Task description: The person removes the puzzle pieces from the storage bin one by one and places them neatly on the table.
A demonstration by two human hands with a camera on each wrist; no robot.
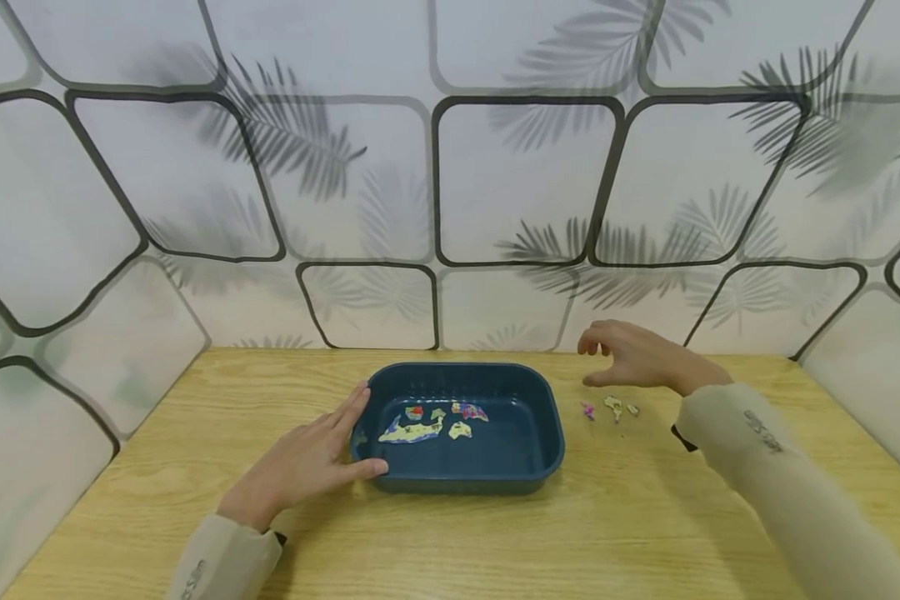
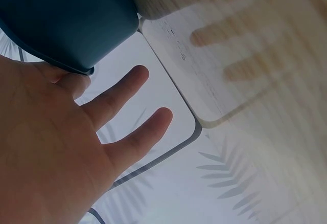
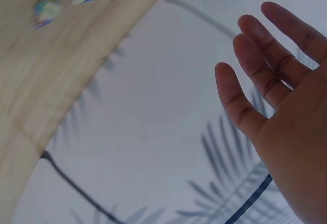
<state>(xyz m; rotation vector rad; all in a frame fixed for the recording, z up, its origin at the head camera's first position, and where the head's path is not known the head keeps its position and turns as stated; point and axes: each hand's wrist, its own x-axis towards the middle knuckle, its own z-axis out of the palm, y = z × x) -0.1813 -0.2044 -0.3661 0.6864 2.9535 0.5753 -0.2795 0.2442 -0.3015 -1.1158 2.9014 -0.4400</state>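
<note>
Your left hand [image 1: 307,462] is obstructing the left end of the tray [image 1: 457,483], its thumb lying at the near corner. The raised tray wall is barring low sideways entry; from above, the mouth is standing open, bare floor showing right of the pieces inside [image 1: 412,431]. Your right hand [image 1: 637,358] is hovering with free air above the loose pieces [image 1: 614,407]. The patterned backdrop [image 1: 525,183] is limiting forward reach. Bare table [image 1: 457,542] is stretching along the tray's near side.
</note>
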